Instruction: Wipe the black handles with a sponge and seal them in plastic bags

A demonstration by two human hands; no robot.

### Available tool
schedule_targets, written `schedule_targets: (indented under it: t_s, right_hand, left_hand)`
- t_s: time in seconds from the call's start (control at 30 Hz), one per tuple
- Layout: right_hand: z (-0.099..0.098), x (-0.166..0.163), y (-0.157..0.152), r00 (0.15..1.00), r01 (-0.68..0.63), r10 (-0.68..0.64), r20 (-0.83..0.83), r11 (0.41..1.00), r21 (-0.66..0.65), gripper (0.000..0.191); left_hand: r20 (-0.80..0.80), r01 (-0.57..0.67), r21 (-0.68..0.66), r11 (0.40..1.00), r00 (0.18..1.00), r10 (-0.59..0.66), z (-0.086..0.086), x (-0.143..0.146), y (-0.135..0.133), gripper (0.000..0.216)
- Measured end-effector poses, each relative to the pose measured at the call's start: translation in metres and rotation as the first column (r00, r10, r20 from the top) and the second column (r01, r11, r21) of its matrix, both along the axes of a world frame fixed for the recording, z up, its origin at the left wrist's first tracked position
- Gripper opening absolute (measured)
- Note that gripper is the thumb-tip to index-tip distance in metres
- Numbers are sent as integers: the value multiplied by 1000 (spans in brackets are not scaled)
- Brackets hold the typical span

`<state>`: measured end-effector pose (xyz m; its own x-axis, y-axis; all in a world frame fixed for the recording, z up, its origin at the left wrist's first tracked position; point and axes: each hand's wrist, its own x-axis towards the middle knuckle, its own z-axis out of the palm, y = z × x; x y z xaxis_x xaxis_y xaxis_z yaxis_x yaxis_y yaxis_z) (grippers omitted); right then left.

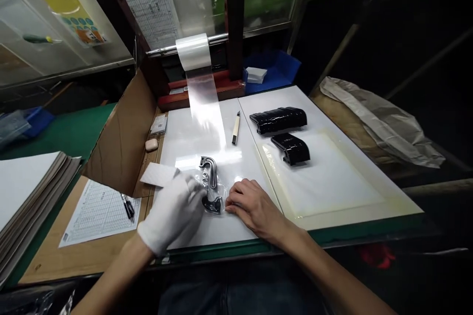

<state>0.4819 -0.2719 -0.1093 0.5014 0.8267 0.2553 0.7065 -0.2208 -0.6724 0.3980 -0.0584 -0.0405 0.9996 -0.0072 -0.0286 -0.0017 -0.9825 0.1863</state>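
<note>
On the white work surface (177,133), a black curved part (213,172), roughly S-shaped, lies under or inside clear plastic film (220,191). My left hand (177,211), in a white glove, is closed just left of the part. A flat white piece (158,175), paper or cloth, sticks out from behind its fingers; the grip itself is hidden. My bare right hand (254,206) rests right of the part, with thumb and fingers pinched together at the film's edge. The fingertips hide how much film is between them.
A film roll (194,51) hangs on a metal bar, its strip running down to the surface. A cutter knife (235,128) lies ahead. Two glossy black covers (279,119) sit at right. A cardboard panel (121,133) stands left, near pens (127,206) on a printed sheet (98,214).
</note>
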Motion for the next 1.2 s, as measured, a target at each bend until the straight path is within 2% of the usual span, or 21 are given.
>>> schedule_targets:
  t_s: [0.07, 0.17, 0.27, 0.43, 0.6, 0.73, 0.8, 0.9, 0.97, 1.03, 1.1, 1.2]
  right_hand:
    - [-1, 2, 0, 1000, -11, 11, 4, 1000, -5, 7]
    - [-1, 4, 1, 1000, -12, 12, 10, 1000, -3, 5]
    - [-1, 4, 1, 1000, -13, 13, 11, 1000, 6, 4]
    - [-3, 5, 1, 1000, -7, 7, -1, 1000, 12, 3]
    - [-3, 2, 1, 1000, -7, 7, -20, 1000, -9, 5]
    - [8, 10, -1, 997, -11, 8, -79, 999, -37, 5]
    - [19, 28, 3, 991, 72, -79, -112, 995, -68, 16]
    - [35, 71, 25, 933, 340, -354, -73, 928, -150, 33]
    - [43, 103, 49, 873, 473, -487, -5, 851, -229, 29]
    - [47, 130, 75, 832, 538, -553, 49, 781, -317, 24]
    - [48, 149, 99, 805, 567, -588, 76, 727, -386, 30]
    - [44, 161, 120, 795, 563, -603, 65, 694, -447, 34]
  left_hand:
    - [24, -7, 11, 1000, 1000, 7, 2, 30, 5, 25]
    - [-48, 46, 41, 998, 998, -44, -1, 70, 16, 27]
    - [-119, 70, 97, 993, 991, -58, -5, 89, 23, 21]
    - [-191, 152, 134, 979, 974, -125, -3, 93, 25, 21]
    - [-195, 162, 160, 974, 972, -129, -1, 94, 28, 24]
    - [-205, 173, 139, 975, 968, -143, -1, 92, 30, 23]
    - [-200, 177, 114, 978, 968, -152, -1, 88, 31, 25]
    - [-169, 190, 59, 980, 969, -178, -3, 81, 31, 28]
    - [-143, 191, 34, 981, 972, -185, -8, 77, 31, 33]
    - [-116, 175, 29, 984, 978, -171, -14, 74, 30, 49]
    - [-93, 160, 27, 987, 983, -157, -19, 73, 28, 56]
    - [-54, 134, 5, 991, 990, -134, -23, 72, 26, 65]
